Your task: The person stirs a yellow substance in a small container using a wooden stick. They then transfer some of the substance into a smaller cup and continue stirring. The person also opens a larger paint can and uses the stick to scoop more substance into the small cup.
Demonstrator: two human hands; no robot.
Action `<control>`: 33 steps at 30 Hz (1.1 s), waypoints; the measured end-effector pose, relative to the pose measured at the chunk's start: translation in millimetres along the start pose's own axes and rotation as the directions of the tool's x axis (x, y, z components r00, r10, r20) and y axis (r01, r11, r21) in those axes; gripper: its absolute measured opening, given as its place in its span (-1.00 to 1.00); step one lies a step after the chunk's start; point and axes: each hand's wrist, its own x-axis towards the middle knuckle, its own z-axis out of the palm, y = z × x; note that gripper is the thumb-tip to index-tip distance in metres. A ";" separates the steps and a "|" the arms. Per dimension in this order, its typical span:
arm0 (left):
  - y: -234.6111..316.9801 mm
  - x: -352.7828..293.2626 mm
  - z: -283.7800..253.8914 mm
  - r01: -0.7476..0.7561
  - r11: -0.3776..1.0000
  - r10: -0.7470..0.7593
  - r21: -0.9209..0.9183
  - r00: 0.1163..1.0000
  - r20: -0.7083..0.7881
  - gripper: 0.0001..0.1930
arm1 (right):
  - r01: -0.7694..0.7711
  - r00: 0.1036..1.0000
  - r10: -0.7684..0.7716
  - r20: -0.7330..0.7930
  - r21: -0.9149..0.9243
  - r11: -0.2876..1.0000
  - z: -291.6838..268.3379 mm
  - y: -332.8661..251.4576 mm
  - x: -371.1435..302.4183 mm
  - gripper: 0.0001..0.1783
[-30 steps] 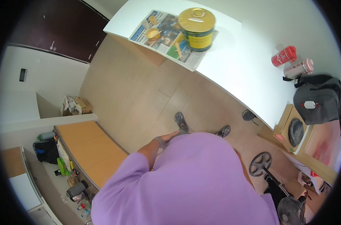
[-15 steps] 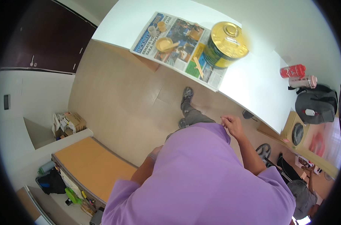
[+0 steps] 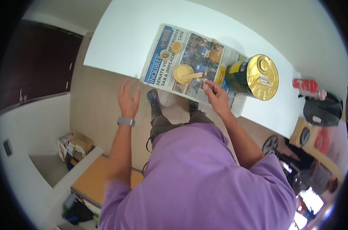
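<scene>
Your white worktop (image 3: 131,34) carries a spread newspaper (image 3: 189,63); a gold-topped tin (image 3: 254,76) stands at its 3 o'clock edge. Your left hand (image 3: 128,99) hovers open at the paper's 8 o'clock. Your right hand (image 3: 216,96), fingers loosely curled and empty, rests on the paper, a yellow lid (image 3: 182,73) at its 10 o'clock.

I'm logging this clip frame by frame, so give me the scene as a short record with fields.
surface: white table
covering: printed newspaper sheet, spread at the table's near edge
on paper: round gold lid with a pale stick across it; green-and-gold metal can
left hand: open, fingers spread, near the paper's edge, holding nothing
right hand: on the paper beside the can
far end: red can
</scene>
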 end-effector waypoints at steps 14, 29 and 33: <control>5.1 90.2 57.6 -0.293 0.804 0.481 -0.517 0.831 0.278 -0.57 | -0.090 0.875 0.059 -0.481 -0.041 0.995 78.2 -28.3 31.9 -0.71; 69.9 80.6 121.1 -0.365 0.794 0.532 -0.487 0.805 0.264 0.29 | -0.033 0.913 -0.125 -0.389 -0.375 0.927 86.6 -68.2 30.3 -0.74; 66.9 80.8 124.9 -0.377 0.752 0.555 -0.541 0.805 0.210 0.25 | -0.006 0.883 -0.190 -0.429 -0.414 0.910 80.4 -67.7 43.2 -0.75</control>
